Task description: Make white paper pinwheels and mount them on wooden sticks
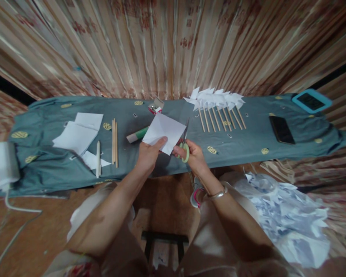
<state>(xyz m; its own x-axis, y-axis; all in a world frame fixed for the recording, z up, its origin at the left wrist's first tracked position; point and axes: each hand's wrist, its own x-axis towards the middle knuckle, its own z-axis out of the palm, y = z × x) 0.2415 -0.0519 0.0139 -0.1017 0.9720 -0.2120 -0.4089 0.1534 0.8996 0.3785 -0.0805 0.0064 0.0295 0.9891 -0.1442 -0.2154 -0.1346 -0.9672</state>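
A square sheet of white paper (165, 130) with faint creases is held up over the table's front middle. My left hand (150, 154) grips its lower left edge, thumb on top. In my right hand (194, 156) is a pair of scissors (185, 150) with pale green handles, fingers through the loops. The blades point away from me, close beside the paper's right corner; whether they touch it I cannot tell. Partly under the sheet lies a green and white tube (138, 134). Behind the sheet stands a small open box (156, 105) of tiny shiny pieces.
Paper pinwheels on sticks (219, 102) lie in a row at the back right. To the left are paper sheets (77, 134), a white pen (98, 157) and wooden sticks (114, 142). A phone (281, 129) and blue-framed device (311, 100) lie right. A bag of paper pinwheels (285, 215) sits below.
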